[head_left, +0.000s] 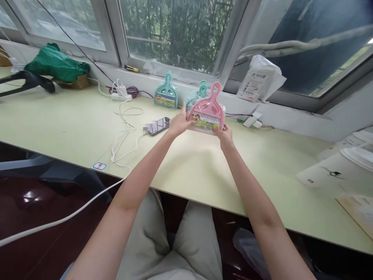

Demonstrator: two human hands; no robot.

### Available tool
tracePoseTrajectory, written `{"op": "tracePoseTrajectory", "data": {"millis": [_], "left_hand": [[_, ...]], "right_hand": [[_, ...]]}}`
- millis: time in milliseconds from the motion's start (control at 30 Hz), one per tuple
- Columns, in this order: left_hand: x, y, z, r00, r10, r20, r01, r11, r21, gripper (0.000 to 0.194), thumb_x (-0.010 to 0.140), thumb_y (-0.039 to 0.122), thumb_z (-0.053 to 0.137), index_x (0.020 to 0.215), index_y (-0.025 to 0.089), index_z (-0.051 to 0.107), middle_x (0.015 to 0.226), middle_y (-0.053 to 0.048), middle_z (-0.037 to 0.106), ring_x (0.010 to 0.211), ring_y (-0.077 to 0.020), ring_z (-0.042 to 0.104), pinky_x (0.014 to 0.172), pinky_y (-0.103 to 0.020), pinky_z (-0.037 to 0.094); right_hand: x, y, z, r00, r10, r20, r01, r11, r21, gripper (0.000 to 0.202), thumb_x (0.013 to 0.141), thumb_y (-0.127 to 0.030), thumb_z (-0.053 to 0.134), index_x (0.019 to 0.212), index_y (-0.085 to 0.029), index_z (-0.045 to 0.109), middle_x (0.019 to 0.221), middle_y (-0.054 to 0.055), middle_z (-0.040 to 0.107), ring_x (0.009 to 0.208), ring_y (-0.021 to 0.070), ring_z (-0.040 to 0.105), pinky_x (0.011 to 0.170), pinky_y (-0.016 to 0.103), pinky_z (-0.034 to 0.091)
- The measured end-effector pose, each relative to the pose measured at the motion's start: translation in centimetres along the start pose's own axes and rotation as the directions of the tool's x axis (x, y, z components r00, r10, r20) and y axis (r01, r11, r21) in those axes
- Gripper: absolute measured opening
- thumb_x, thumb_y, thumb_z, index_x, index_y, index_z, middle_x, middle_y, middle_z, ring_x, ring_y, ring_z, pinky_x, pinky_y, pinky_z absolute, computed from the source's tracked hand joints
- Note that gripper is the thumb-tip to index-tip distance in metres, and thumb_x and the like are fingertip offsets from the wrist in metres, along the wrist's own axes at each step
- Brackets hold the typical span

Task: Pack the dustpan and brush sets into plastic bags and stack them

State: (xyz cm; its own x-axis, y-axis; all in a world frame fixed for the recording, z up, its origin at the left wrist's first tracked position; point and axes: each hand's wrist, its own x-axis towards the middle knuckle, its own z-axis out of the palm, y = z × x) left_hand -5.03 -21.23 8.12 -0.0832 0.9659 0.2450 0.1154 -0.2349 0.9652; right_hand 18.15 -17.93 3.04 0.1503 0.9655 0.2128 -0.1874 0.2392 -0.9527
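A pink dustpan and brush set (210,109) in clear wrapping is held upright above the table (198,163), its handle pointing up. My left hand (181,123) grips its lower left edge, thumb on the printed label. On the lower right corner, my right hand (225,135) pinches it between thumb and fingers. Just behind it stand teal dustpan sets (201,91), mostly hidden by the pink one; how many cannot be told. Another teal dustpan set (166,95) leans against the window ledge, left of my hands.
A phone (159,126) lies left of my left hand. White cables (126,134) run from a power strip (121,96) across the table. A white package (258,79) leans at the window; a white cup (335,169) lies at right. A green bag (55,64) sits far left.
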Motion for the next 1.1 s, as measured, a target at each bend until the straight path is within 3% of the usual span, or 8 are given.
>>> {"op": "tracePoseTrajectory", "data": {"millis": [100, 200, 433, 533, 667, 800, 967, 1100], "left_hand": [[3.1, 1.1, -4.4, 0.993, 0.121, -0.012, -0.104, 0.9, 0.424, 0.051, 0.072, 0.026, 0.073, 0.119, 0.012, 0.06, 0.106, -0.01, 0.067, 0.107, -0.0282, 0.059, 0.091, -0.035, 0.042], [6.8, 0.8, -9.5, 0.984, 0.161, -0.081, -0.082, 0.8, 0.594, 0.04, 0.071, 0.027, 0.074, 0.107, 0.013, 0.065, 0.098, -0.009, 0.068, 0.094, -0.0244, 0.062, 0.086, -0.033, 0.043], [14.4, -5.9, -17.2, 0.954, 0.167, -0.248, 0.069, 0.683, 0.727, 0.033, 0.066, 0.024, 0.077, 0.097, 0.013, 0.069, 0.087, -0.012, 0.068, 0.088, -0.0265, 0.062, 0.081, -0.033, 0.043], [16.9, -8.5, -18.4, 0.947, 0.157, -0.279, 0.095, 0.695, 0.712, 0.029, 0.066, 0.022, 0.076, 0.093, 0.014, 0.069, 0.088, -0.012, 0.068, 0.086, -0.0259, 0.061, 0.079, -0.032, 0.043], [20.5, -10.6, -19.2, 0.964, 0.141, -0.226, 0.058, 0.718, 0.694, 0.028, 0.064, 0.021, 0.077, 0.088, 0.011, 0.068, 0.082, -0.012, 0.066, 0.081, -0.0242, 0.06, 0.079, -0.032, 0.042], [23.5, -12.2, -19.0, 0.958, 0.187, -0.217, 0.033, 0.68, 0.733, 0.034, 0.068, 0.014, 0.073, 0.1, 0.009, 0.062, 0.105, -0.018, 0.06, 0.095, -0.0258, 0.058, 0.086, -0.034, 0.042], [25.7, -14.0, -18.4, 0.935, 0.185, -0.302, 0.105, 0.67, 0.735, 0.056, 0.077, 0.017, 0.067, 0.128, 0.009, 0.044, 0.124, -0.021, 0.053, 0.114, -0.03, 0.053, 0.094, -0.036, 0.041], [26.5, -14.8, -18.4, 0.963, 0.042, -0.265, 0.161, 0.697, 0.698, 0.047, 0.083, 0.02, 0.059, 0.127, 0.008, 0.046, 0.125, -0.02, 0.057, 0.115, -0.0297, 0.056, 0.095, -0.037, 0.042]], "right_hand": [[3.2, -0.7, 5.1, 0.993, -0.106, 0.054, 0.114, 0.977, -0.18, 0.047, 0.053, -0.028, 0.08, 0.091, -0.016, 0.053, 0.088, 0.005, 0.066, 0.081, 0.0171, 0.063, 0.073, 0.031, 0.051], [7.0, 0.1, 10.9, 0.983, -0.159, 0.091, 0.181, 0.921, -0.345, 0.043, 0.056, -0.035, 0.078, 0.086, -0.016, 0.053, 0.083, 0.005, 0.065, 0.083, 0.0195, 0.061, 0.073, 0.032, 0.05], [13.7, 6.6, 22.4, 0.996, 0.01, 0.084, 0.036, 0.843, -0.536, 0.029, 0.062, -0.031, 0.073, 0.08, -0.017, 0.054, 0.085, 0.006, 0.065, 0.087, 0.0208, 0.06, 0.081, 0.032, 0.046], [14.9, 8.9, 24.6, 0.998, -0.009, 0.055, 0.041, 0.79, -0.612, 0.03, 0.063, -0.022, 0.072, 0.087, -0.017, 0.054, 0.096, 0.008, 0.064, 0.093, 0.021, 0.06, 0.088, 0.033, 0.044], [15.5, 11.0, 25.8, 0.977, -0.208, 0.048, 0.188, 0.733, -0.653, 0.029, 0.07, -0.015, 0.069, 0.095, -0.015, 0.054, 0.114, 0.015, 0.055, 0.106, 0.0235, 0.055, 0.096, 0.034, 0.04], [16.0, 12.3, 26.8, 0.943, -0.332, 0.018, 0.252, 0.679, -0.69, 0.035, 0.078, -0.013, 0.06, 0.111, -0.014, 0.051, 0.122, 0.018, 0.046, 0.111, 0.0256, 0.051, 0.097, 0.036, 0.04], [17.0, 12.4, 28.2, 0.932, -0.362, 0.022, 0.248, 0.591, -0.767, 0.059, 0.081, -0.009, 0.054, 0.136, -0.015, 0.035, 0.128, 0.018, 0.042, 0.119, 0.0269, 0.047, 0.095, 0.037, 0.042], [17.6, 12.2, 28.5, 0.936, -0.35, 0.021, 0.226, 0.556, -0.8, 0.065, 0.081, -0.009, 0.051, 0.143, -0.013, 0.029, 0.136, 0.022, 0.038, 0.125, 0.0292, 0.044, 0.099, 0.04, 0.041]]}}
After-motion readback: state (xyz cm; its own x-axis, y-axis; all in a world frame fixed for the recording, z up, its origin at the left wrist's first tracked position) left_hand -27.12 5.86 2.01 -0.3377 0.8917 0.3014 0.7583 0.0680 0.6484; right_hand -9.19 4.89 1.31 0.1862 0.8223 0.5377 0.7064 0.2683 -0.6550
